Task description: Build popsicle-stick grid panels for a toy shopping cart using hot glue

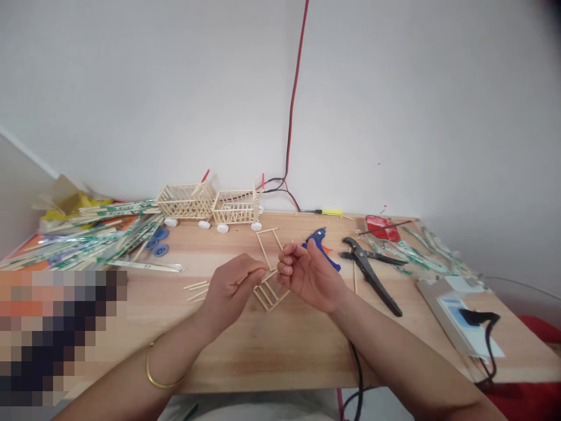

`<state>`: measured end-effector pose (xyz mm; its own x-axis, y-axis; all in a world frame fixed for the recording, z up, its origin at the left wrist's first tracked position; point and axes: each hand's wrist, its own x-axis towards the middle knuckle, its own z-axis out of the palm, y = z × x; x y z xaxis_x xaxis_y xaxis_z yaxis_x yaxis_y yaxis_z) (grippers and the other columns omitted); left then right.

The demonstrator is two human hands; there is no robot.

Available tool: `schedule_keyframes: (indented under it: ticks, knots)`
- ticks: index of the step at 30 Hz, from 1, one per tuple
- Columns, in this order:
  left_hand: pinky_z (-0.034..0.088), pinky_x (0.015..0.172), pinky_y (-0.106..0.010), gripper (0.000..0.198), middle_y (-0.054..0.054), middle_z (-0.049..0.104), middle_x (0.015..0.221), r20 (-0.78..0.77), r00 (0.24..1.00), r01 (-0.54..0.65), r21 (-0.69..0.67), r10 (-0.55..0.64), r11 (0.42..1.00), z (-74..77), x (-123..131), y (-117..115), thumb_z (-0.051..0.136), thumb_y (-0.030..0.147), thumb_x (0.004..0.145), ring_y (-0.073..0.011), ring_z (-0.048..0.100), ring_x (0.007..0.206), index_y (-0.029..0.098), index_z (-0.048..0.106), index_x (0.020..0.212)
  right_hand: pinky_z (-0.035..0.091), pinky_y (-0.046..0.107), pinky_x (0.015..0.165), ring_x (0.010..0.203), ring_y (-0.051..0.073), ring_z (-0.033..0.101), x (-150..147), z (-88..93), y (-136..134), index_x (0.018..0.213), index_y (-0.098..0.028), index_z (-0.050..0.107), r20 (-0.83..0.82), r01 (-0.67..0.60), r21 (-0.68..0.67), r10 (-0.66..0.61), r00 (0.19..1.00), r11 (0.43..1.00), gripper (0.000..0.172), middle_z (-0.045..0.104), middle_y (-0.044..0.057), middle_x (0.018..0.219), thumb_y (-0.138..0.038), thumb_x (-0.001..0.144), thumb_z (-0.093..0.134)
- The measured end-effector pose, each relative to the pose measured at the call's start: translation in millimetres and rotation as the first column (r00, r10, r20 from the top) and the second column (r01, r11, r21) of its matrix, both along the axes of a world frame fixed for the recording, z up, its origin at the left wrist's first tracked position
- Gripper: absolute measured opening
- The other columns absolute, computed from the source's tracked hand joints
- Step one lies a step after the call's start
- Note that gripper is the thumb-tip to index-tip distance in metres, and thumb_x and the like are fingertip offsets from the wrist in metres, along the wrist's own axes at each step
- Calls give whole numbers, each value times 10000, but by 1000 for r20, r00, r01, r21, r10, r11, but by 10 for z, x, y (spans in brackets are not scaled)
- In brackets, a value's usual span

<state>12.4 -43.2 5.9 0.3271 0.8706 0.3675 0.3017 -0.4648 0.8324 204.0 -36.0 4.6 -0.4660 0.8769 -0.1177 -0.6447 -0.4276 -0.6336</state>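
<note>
My left hand (232,286) and my right hand (307,275) are held close together above the wooden table (280,345), both with fingers curled. Between them is a small frame of thin wooden sticks (269,280); my left fingers pinch one of its sticks and my right fingers close on its upper part. The frame's lower end rests near the table top. A few loose sticks (197,289) lie just left of my left hand. A blue glue gun (322,245) lies behind my right hand.
Two stick-built carts with white wheels (210,206) stand at the back. Wrapped chopstick packs (96,240) are heaped at the left, with blue wheels (158,242). Black pliers (372,272) lie at the right, a red lid (382,228) and a phone with a cable (464,318) beyond.
</note>
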Motion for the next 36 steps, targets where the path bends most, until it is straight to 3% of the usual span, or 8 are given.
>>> schedule_keyframes:
  ticks: [4, 11, 15, 19, 22, 26, 31, 36]
  knots:
    - [450, 655, -239, 200, -51, 659, 818, -36, 999, -1, 215, 9, 977, -28, 19, -51, 574, 156, 825, -144, 599, 734, 212, 672, 991, 443, 235, 674, 720, 108, 536, -46, -10, -50, 840, -174, 583, -44, -48, -71, 45, 998, 996, 409, 508, -5, 762, -578, 820, 520]
    - [441, 641, -244, 190, -58, 612, 800, -95, 995, 12, 460, 35, 888, -113, 0, -8, 539, 57, 816, -134, 553, 724, 158, 613, 958, 463, 230, 791, 961, 135, 594, -106, 4, -149, 906, -170, 584, -128, -86, -63, 77, 989, 994, 386, 611, 25, 905, -546, 829, 537]
    - [393, 629, -246, 103, -21, 539, 725, -79, 992, -67, 300, 95, 952, -43, -15, 0, 495, 105, 853, -120, 497, 681, 156, 584, 842, 418, 287, 941, 1183, 193, 499, -93, 17, -157, 977, -183, 596, -147, -69, 11, 70, 987, 998, 394, 607, 38, 1059, -540, 814, 558]
    - [369, 628, -250, 174, 7, 504, 672, 68, 997, -27, -64, 31, 998, -9, -21, 43, 497, 215, 874, -112, 477, 644, 164, 552, 717, 417, 318, 944, 1197, 193, 486, -30, 2, -68, 968, -206, 597, -70, 20, 47, -17, 997, 999, 397, 601, 48, 1124, -567, 837, 496]
    - [379, 630, -259, 228, 40, 448, 568, 380, 925, 150, -358, -4, 922, -35, -8, 84, 499, 280, 879, -101, 449, 564, 166, 526, 683, 465, 293, 824, 1019, 160, 576, 12, -49, 4, 929, -232, 597, 35, 116, 103, -120, 992, 988, 323, 614, 23, 1029, -532, 840, 518]
    - [401, 623, -286, 320, 76, 342, 478, 650, 760, 435, -495, -11, 752, -49, 32, 80, 492, 314, 879, -71, 372, 429, 158, 479, 600, 465, 260, 742, 763, 106, 576, 4, -146, -2, 881, -220, 604, 208, 150, 301, -218, 953, 942, 212, 590, -7, 829, -425, 828, 600]
    - [355, 511, -256, 372, 75, 338, 424, 704, 710, 549, -540, -15, 638, -105, 101, 13, 508, 372, 868, -73, 387, 366, 145, 511, 573, 472, 252, 704, 742, 102, 584, -86, -166, -127, 986, -207, 607, 414, -9, 523, -245, 877, 852, 194, 614, 0, 808, -316, 828, 628]
    - [315, 470, -247, 440, 58, 366, 387, 699, 712, 580, -532, -67, 618, -239, 170, -66, 563, 452, 821, -85, 418, 358, 134, 533, 519, 514, 272, 589, 650, 135, 622, -174, -90, -261, 935, -212, 597, 493, -79, 520, -223, 841, 851, 146, 658, 3, 752, -300, 821, 625]
